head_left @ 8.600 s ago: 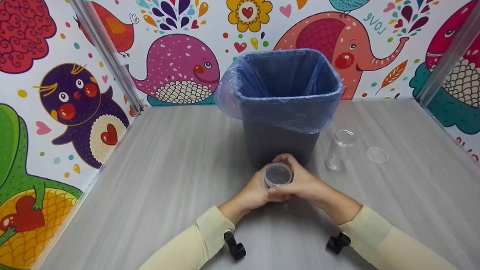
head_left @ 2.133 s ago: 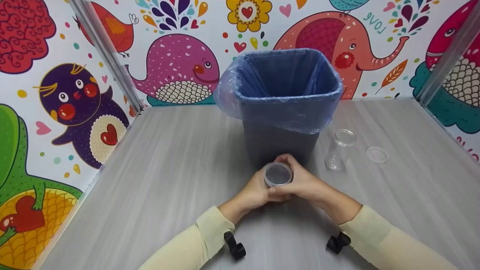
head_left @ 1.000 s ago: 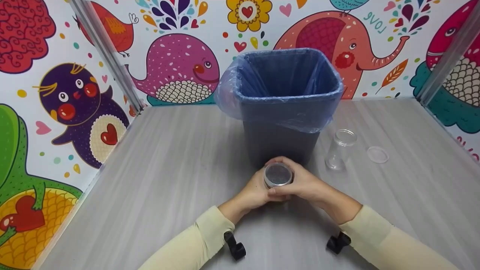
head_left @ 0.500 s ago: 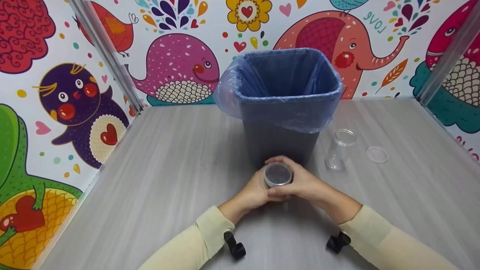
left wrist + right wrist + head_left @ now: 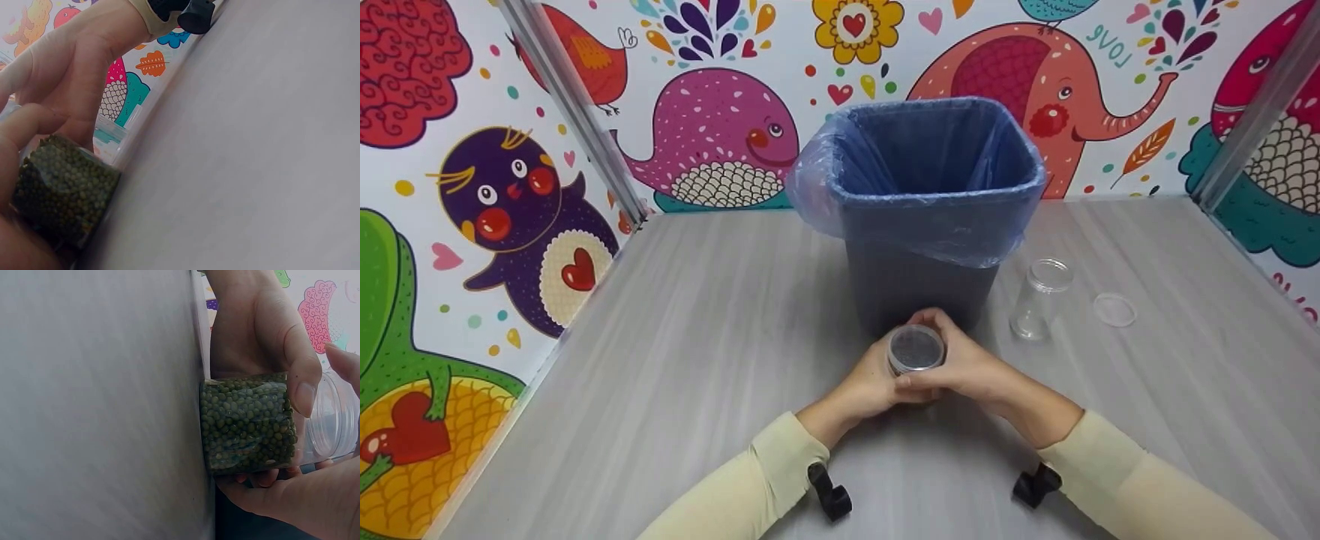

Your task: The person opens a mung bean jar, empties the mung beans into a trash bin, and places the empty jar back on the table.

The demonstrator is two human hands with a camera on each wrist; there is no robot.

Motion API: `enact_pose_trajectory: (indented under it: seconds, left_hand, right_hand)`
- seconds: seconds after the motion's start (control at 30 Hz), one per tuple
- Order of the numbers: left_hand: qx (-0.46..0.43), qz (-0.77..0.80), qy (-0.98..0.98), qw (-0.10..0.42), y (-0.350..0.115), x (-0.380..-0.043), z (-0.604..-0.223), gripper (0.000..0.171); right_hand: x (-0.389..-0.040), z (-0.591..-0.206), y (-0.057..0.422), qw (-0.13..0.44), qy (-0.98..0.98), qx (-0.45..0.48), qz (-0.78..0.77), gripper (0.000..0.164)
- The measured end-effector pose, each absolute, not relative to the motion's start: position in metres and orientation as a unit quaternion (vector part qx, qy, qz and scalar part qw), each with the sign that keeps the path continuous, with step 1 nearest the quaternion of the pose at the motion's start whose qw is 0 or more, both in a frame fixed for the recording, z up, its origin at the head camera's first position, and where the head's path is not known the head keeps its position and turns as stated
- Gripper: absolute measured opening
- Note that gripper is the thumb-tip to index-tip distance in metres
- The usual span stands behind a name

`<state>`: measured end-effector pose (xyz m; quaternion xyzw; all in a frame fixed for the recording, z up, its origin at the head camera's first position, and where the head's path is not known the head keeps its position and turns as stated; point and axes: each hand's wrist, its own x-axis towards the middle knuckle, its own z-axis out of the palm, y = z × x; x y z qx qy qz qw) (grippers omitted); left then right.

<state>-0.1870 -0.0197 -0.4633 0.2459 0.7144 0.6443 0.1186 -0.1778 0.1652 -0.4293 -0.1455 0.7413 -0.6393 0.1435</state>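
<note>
Between both hands stands a clear jar (image 5: 916,361) with a transparent round top (image 5: 916,346). Green mung beans (image 5: 247,427) fill its lower part, and its base is at the table in the right wrist view. My left hand (image 5: 871,381) grips the jar's body from the left, thumb across its side. The right hand (image 5: 971,367) curls its fingers and thumb round the jar's top. In the left wrist view the beans (image 5: 64,188) show below the fingers, while the jar's upper part is mostly hidden.
Just beyond the hands stands a dark bin (image 5: 922,281) with a blue liner (image 5: 937,225). To its right are an uncapped clear jar (image 5: 1035,307) and a loose clear lid (image 5: 1115,310) on the grey table (image 5: 697,337). Patterned walls (image 5: 720,135) enclose the table.
The right hand's far fingers have shifted slightly round the jar's top since half a second ago. The jar, both arms, the bin and the other jar have kept their places.
</note>
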Motion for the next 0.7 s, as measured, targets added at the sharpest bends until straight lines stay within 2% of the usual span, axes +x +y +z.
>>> enact_pose_trajectory:
  seconds: [0.7]
  left_hand:
    - [0.258, 0.644, 0.710, 0.118, -0.0188, -0.1884, -0.4634, 0.088]
  right_hand:
    - [-0.1768, -0.4275, 0.1661, 0.152, 0.740, -0.154, -0.637, 0.081]
